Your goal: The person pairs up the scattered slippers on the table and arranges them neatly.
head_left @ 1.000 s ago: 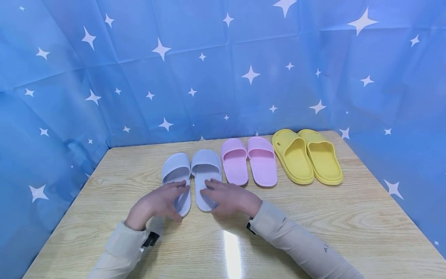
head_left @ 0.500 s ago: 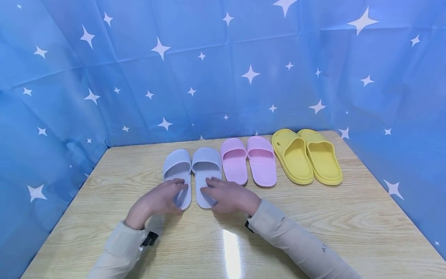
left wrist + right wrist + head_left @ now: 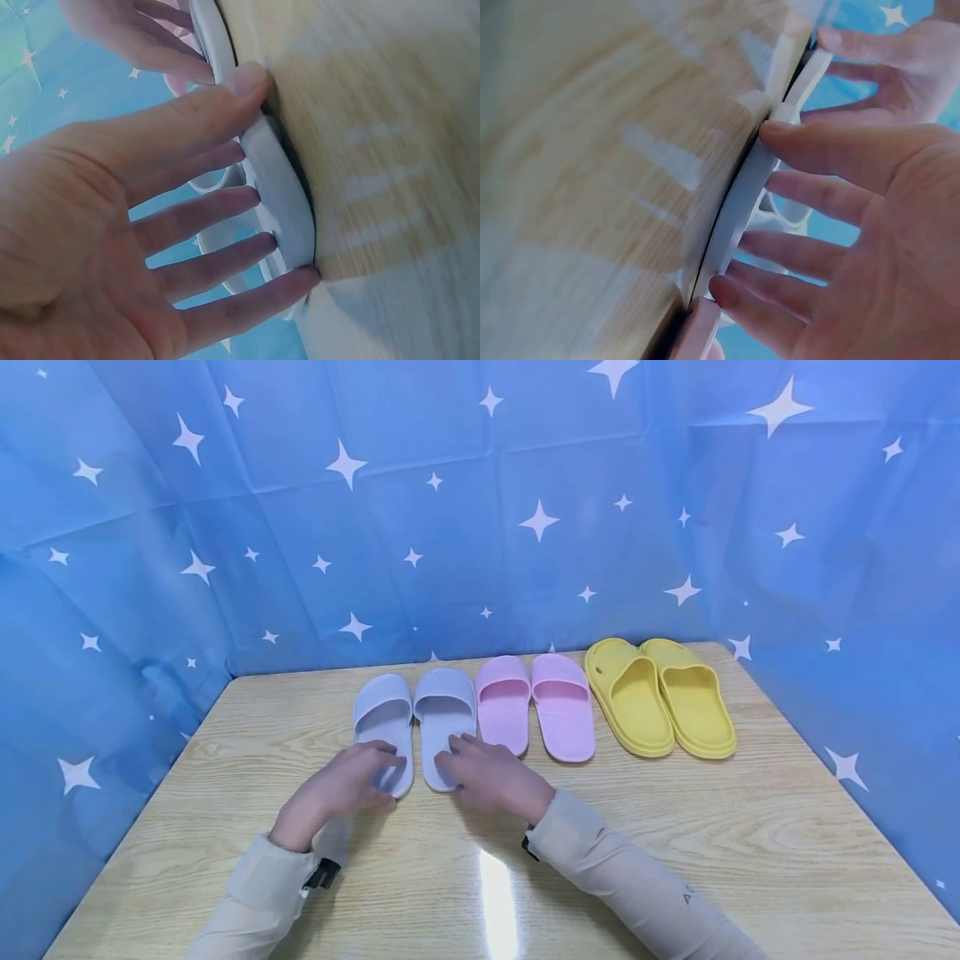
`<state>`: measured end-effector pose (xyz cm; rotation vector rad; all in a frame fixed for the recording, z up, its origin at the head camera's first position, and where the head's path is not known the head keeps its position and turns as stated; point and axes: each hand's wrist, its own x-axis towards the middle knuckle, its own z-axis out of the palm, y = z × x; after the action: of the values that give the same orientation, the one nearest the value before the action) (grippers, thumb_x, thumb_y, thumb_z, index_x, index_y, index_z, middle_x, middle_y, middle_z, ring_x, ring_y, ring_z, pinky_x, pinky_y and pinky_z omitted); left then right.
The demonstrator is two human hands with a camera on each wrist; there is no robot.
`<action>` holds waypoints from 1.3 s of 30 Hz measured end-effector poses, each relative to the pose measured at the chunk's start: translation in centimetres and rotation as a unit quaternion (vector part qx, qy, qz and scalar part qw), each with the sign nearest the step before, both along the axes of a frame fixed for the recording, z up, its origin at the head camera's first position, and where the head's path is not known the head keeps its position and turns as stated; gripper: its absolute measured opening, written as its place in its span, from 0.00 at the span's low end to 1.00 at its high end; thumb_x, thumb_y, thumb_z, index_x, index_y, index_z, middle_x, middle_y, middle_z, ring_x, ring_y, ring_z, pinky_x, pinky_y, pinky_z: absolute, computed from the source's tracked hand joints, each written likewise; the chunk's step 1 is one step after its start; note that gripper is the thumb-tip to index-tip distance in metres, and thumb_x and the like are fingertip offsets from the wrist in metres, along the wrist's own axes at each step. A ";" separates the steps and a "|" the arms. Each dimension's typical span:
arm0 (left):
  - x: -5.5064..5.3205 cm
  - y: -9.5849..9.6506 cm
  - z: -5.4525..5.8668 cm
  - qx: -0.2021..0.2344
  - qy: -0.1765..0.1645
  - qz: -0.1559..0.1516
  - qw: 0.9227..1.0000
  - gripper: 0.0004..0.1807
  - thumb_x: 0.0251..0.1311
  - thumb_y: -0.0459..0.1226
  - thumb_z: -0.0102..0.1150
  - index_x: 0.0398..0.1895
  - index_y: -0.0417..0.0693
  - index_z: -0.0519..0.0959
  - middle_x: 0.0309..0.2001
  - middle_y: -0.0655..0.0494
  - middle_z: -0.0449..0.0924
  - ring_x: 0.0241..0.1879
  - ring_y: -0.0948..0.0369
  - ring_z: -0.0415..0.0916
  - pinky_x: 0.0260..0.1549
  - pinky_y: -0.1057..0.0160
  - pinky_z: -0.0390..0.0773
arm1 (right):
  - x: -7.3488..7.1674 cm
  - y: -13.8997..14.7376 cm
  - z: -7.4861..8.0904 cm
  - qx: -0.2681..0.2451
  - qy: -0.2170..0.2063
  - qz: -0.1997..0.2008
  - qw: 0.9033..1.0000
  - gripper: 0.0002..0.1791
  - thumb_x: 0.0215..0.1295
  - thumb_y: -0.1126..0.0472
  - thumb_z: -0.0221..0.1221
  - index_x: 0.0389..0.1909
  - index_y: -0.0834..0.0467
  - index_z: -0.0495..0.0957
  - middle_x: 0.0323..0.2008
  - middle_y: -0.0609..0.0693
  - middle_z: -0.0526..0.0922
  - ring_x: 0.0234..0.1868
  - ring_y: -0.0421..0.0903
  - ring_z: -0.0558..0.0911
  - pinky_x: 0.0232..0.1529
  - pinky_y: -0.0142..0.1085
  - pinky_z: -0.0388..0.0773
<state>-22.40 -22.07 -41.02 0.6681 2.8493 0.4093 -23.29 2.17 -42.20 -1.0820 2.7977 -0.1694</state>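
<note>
Two pale lavender-grey slide slippers lie side by side, toes to the back, in the head view. Over the heel of the left slipper (image 3: 384, 692) is my left hand (image 3: 337, 789). My right hand (image 3: 495, 777) lies over the heel of the right slipper (image 3: 444, 687). In the left wrist view, the thumb and fairly straight, spread fingers touch the heel edge of the left slipper (image 3: 283, 180). The right wrist view has the right hand's thumb and extended fingertips along the right slipper's heel (image 3: 731, 202). Both soles lie low on the table.
Right beside the grey pair stand two pink slides (image 3: 566, 722). Two yellow clogs (image 3: 641, 706) stand farther right, near the back edge of the wooden table (image 3: 675, 852). A blue star-patterned cloth (image 3: 450, 527) hangs behind and along the sides.
The grey slippers have slid toward the back of the table, their toes coming closer to level with the pink pair. Both hands have moved forward slightly with them.
</note>
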 end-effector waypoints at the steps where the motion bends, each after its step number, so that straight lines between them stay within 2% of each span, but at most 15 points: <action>1: 0.0 0.0 0.0 0.001 0.006 -0.001 1.000 0.31 0.50 0.37 0.80 0.61 0.42 0.83 0.64 0.37 0.79 0.64 0.39 0.77 0.63 0.41 0.77 | 0.0 0.0 -0.1 -0.005 0.010 0.002 1.000 0.20 0.72 0.60 0.61 0.63 0.50 0.77 0.68 0.58 0.76 0.70 0.55 0.76 0.55 0.52 0.85; 4: -0.2 0.0 -0.2 0.006 0.022 0.002 1.000 0.28 0.52 0.36 0.79 0.58 0.42 0.84 0.62 0.37 0.80 0.61 0.40 0.79 0.62 0.41 0.78 | -0.1 0.0 -0.2 -0.015 0.028 0.006 0.999 0.17 0.70 0.61 0.62 0.58 0.51 0.79 0.62 0.55 0.80 0.64 0.53 0.80 0.48 0.49 0.87; 10: -0.3 -0.2 -0.4 0.016 0.026 0.014 0.999 0.24 0.58 0.34 0.74 0.59 0.41 0.84 0.62 0.39 0.81 0.62 0.41 0.78 0.63 0.42 0.78 | 0.1 -0.1 0.1 -0.014 0.021 0.006 1.000 0.15 0.70 0.61 0.63 0.56 0.50 0.80 0.56 0.52 0.82 0.53 0.48 0.82 0.42 0.43 0.85; 15: -0.3 -0.3 -0.4 0.017 0.025 0.017 0.999 0.22 0.61 0.34 0.72 0.59 0.41 0.83 0.62 0.40 0.80 0.63 0.42 0.78 0.63 0.42 0.78 | 0.1 -0.5 0.4 -0.014 0.020 0.008 1.000 0.16 0.68 0.63 0.65 0.56 0.51 0.81 0.45 0.49 0.82 0.39 0.43 0.79 0.32 0.35 0.79; 20: -0.3 -0.3 -0.4 0.014 0.022 0.014 1.000 0.20 0.63 0.34 0.69 0.59 0.40 0.84 0.62 0.41 0.81 0.62 0.43 0.79 0.62 0.43 0.79 | -0.1 -0.7 0.4 -0.040 0.025 0.004 0.999 0.14 0.65 0.66 0.67 0.50 0.54 0.84 0.38 0.48 0.82 0.33 0.41 0.77 0.29 0.33 0.76; 23: -0.4 -0.2 -0.4 0.014 0.025 0.012 1.000 0.19 0.64 0.32 0.67 0.58 0.40 0.84 0.61 0.41 0.81 0.62 0.43 0.79 0.62 0.44 0.79 | -0.5 -0.8 0.3 -0.059 0.021 -0.002 0.998 0.12 0.64 0.67 0.67 0.48 0.56 0.84 0.38 0.48 0.83 0.33 0.41 0.78 0.30 0.33 0.77; 31: -0.7 -0.4 -0.8 0.026 0.049 0.000 0.998 0.17 0.62 0.29 0.68 0.55 0.40 0.85 0.59 0.41 0.83 0.61 0.43 0.79 0.62 0.43 0.79 | -1.2 -1.2 0.2 -0.055 0.016 -0.016 0.998 0.13 0.67 0.66 0.63 0.51 0.58 0.82 0.43 0.51 0.84 0.39 0.45 0.80 0.36 0.38 0.81; 32: -0.7 -0.5 -0.8 0.029 0.054 -0.003 0.998 0.17 0.62 0.29 0.68 0.55 0.39 0.85 0.58 0.41 0.83 0.61 0.43 0.80 0.62 0.43 0.79 | -1.2 -1.1 0.1 -0.051 0.013 -0.016 0.998 0.13 0.68 0.65 0.62 0.53 0.58 0.82 0.46 0.53 0.84 0.44 0.47 0.82 0.40 0.40 0.83; 34: -0.8 -0.6 -1.0 0.036 0.062 -0.005 0.997 0.17 0.61 0.29 0.69 0.54 0.39 0.85 0.58 0.41 0.84 0.60 0.43 0.80 0.61 0.43 0.79 | -1.2 -1.0 0.1 -0.042 -0.007 -0.018 0.999 0.15 0.71 0.64 0.60 0.56 0.58 0.79 0.57 0.57 0.83 0.58 0.53 0.82 0.54 0.45 0.84; 37: -0.9 -0.8 -1.3 0.043 0.071 -0.006 0.997 0.17 0.60 0.28 0.69 0.54 0.40 0.85 0.57 0.42 0.84 0.59 0.43 0.81 0.61 0.43 0.80 | -1.2 -0.7 0.1 -0.030 -0.059 -0.026 0.997 0.20 0.74 0.63 0.55 0.64 0.58 0.73 0.75 0.62 0.69 0.77 0.60 0.67 0.75 0.51 0.70; 39: -1.0 -1.0 -1.5 0.047 0.070 -0.003 0.996 0.17 0.60 0.29 0.69 0.54 0.40 0.86 0.57 0.42 0.84 0.60 0.43 0.81 0.61 0.43 0.79 | -1.2 -0.5 0.0 -0.026 -0.095 -0.029 0.995 0.23 0.75 0.62 0.52 0.69 0.58 0.68 0.80 0.64 0.58 0.82 0.62 0.55 0.81 0.53 0.58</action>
<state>-23.39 -23.05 -42.52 0.7494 2.9734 0.5192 -24.53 1.68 -42.24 -0.9425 2.6690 -0.3336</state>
